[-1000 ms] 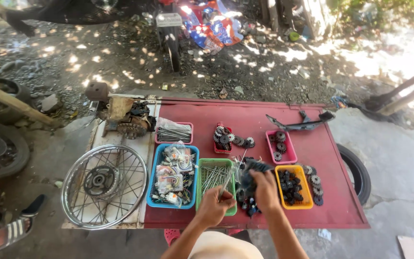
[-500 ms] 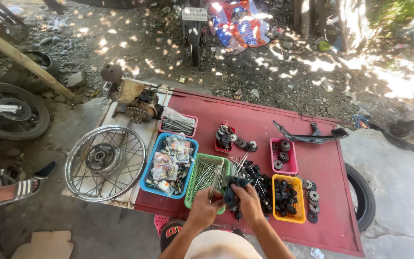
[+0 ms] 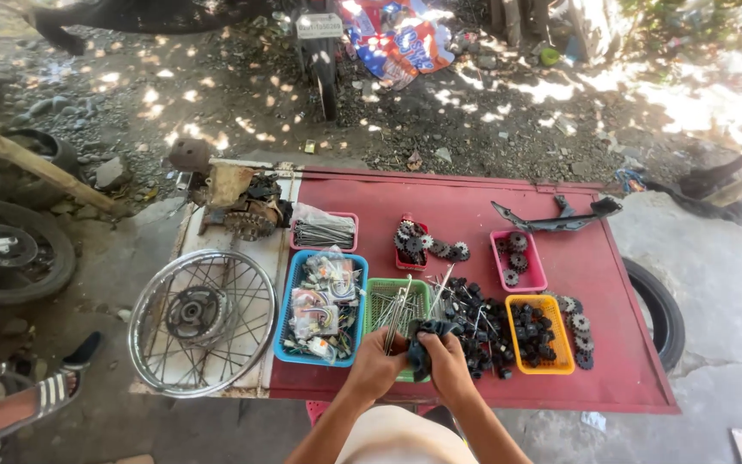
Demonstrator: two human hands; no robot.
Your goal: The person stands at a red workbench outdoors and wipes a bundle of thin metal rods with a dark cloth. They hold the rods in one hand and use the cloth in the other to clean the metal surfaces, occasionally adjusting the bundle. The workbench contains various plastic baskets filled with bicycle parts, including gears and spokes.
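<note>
Both my hands meet at the near edge of a red table [image 3: 474,206]. My left hand [image 3: 377,365] and my right hand [image 3: 448,365] together grip a dark blue-black rag or part [image 3: 427,339], held over a green basket [image 3: 380,301] of long metal spokes. Right of the hands lies a loose pile of small black parts [image 3: 478,322]. What the dark thing is exactly I cannot tell.
A blue basket [image 3: 289,296] of packaged parts, a yellow basket [image 3: 560,344] of black gears, pink trays [image 3: 527,279] of sprockets and a spoked wheel [image 3: 202,322] lie on the table. Tyres [image 3: 19,253] and a motorcycle [image 3: 319,51] stand around on dirt ground.
The view has shifted slightly. My two hands have come closer together and now both hold the dark thing in front of the green basket.
</note>
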